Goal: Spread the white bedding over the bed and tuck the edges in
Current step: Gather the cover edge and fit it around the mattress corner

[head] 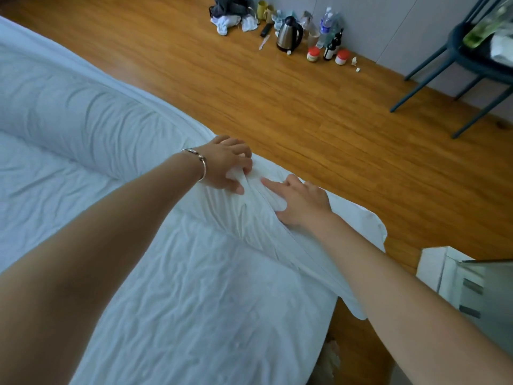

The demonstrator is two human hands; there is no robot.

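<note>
The white bedding (194,273) lies wrinkled over the bed, with a bunched ridge of folds running along the bed's right edge. My left hand (226,166), with a silver bracelet on its wrist, pinches a fold of that ridge between curled fingers and thumb. Close beside it, my right hand (298,201) grips the gathered cloth, index finger stretched along the fold. A loose flap of the bedding (363,226) hangs off the bed's edge over the floor. A long white bolster (91,126) lies across the bed to the left.
Wooden floor (277,107) lies to the right of the bed. By the far wall stand a kettle (288,34), bottles, jars, mugs and a heap of cloth. A dark blue chair (472,65) stands at upper right. A white box (444,276) sits at the right.
</note>
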